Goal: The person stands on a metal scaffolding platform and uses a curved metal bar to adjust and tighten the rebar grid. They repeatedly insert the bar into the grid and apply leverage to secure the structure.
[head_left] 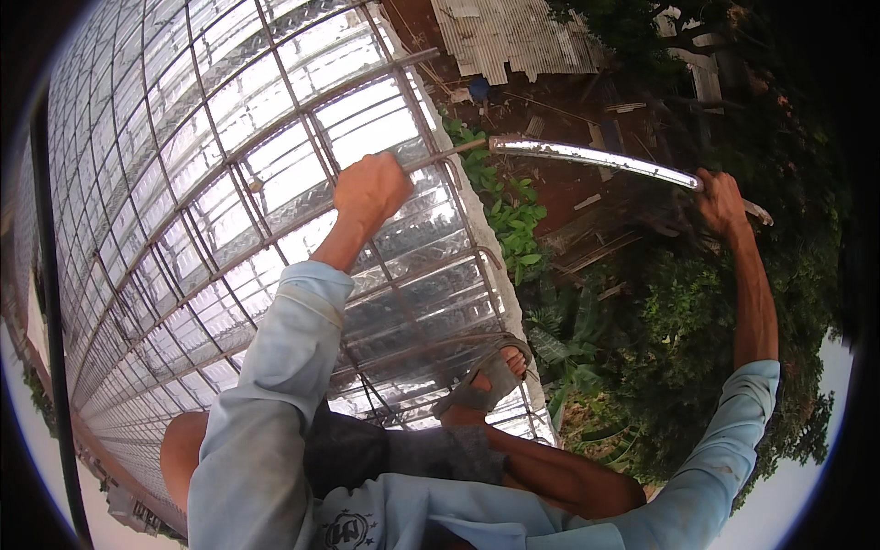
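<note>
Silver decking (359,128), shiny bar (596,159) (scuffed), right hand (722,202) clenching it, left hand (373,189) clenching rebar (438,158)

Light-blue sleeves (270,357), grey shorts (449,454), sandal (498,378)

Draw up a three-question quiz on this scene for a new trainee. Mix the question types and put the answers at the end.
1. Fill in the blank: The left hand is closed around a thin metal ____.
2. True or false: Shiny sheeting lies beneath the mesh of crossed bars.
3. Multiple choice: What does the right hand hold?
A) a hammer
B) a long silvery bar
C) a coil of rope

Key: 1. rod; 2. true; 3. B
</note>
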Tool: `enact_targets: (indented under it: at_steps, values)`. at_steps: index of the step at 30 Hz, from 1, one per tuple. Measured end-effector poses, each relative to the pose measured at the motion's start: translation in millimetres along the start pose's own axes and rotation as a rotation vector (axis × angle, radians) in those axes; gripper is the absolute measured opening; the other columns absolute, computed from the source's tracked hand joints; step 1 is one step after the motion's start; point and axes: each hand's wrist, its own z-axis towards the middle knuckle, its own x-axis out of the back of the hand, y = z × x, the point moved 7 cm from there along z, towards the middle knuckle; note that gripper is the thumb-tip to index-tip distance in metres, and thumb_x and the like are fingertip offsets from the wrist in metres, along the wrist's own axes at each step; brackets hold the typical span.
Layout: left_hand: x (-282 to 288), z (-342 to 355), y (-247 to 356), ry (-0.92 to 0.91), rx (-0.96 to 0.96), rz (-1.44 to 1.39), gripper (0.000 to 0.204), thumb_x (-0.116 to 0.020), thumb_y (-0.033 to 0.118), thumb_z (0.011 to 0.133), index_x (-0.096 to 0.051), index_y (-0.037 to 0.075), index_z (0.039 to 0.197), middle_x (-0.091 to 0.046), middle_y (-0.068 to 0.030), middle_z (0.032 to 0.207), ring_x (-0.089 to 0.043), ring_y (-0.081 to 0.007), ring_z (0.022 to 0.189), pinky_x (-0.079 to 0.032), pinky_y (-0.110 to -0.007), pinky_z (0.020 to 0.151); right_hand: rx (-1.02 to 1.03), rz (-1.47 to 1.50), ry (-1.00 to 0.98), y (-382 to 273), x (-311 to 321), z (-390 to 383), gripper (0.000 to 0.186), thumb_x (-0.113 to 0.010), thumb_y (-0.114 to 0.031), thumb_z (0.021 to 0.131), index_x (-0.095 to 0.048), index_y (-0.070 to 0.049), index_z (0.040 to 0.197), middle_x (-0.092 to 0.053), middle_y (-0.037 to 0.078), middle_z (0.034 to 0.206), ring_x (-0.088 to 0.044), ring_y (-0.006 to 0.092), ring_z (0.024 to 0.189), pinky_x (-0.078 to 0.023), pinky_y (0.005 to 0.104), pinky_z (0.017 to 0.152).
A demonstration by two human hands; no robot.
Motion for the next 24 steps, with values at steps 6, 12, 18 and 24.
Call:
enact_targets:
  at_steps: [6,12,18,24]
  values:
    - [-2.5,-0.4,1.7,0.023,0.004,0.022,0.035,-0.063,0.028,0.087,-0.078,-0.002,0.096,-0.074,-0.0291,0.093,-0.074,-0.0455,0.088,-0.06,-0.051,0.082,-0.019,-0.012,-0.179,5.0,-32.8,40.8,0.033,-0.065,-0.017,0.085,-0.065,-0.005,0.116,-0.066,0.024,0.096,-0.06,0.0441,0.1,-0.046,0.0525,0.089]
    - [-3.0,1.6,0.3,-0.005,0.001,0.044,0.036,-0.064,0.03,0.087,-0.078,0.0,0.099,-0.074,-0.0291,0.094,-0.074,-0.0459,0.088,-0.059,-0.051,0.082,0.004,-0.009,-0.162,3.2,-36.6,83.4,0.04,-0.067,-0.017,0.084,-0.065,-0.004,0.122,-0.067,0.023,0.104,-0.062,0.0431,0.099,-0.048,0.0527,0.088]
    - [3.6,-3.4,3.3,-0.025,0.006,0.014,0.03,-0.06,0.02,0.085,-0.078,-0.001,0.097,-0.074,-0.0278,0.097,-0.074,-0.0447,0.092,-0.059,-0.051,0.083,0.095,0.03,-0.063,-15.4,-32.9,116.6,0.032,-0.062,-0.011,0.087,-0.065,-0.003,0.118,-0.069,0.024,0.113,-0.063,0.0448,0.107,-0.049,0.0533,0.091]
    - [1.1,-1.3,1.8,-0.027,0.02,0.021,0.033,-0.063,0.026,0.087,-0.077,-0.002,0.097,-0.074,-0.0271,0.097,-0.074,-0.0446,0.092,-0.06,-0.051,0.082,0.107,0.109,-0.063,-21.2,-44.9,118.1,0.03,-0.06,-0.01,0.084,-0.058,0.002,0.111,-0.065,0.027,0.106,-0.061,0.0515,0.101,-0.048,0.057,0.084]
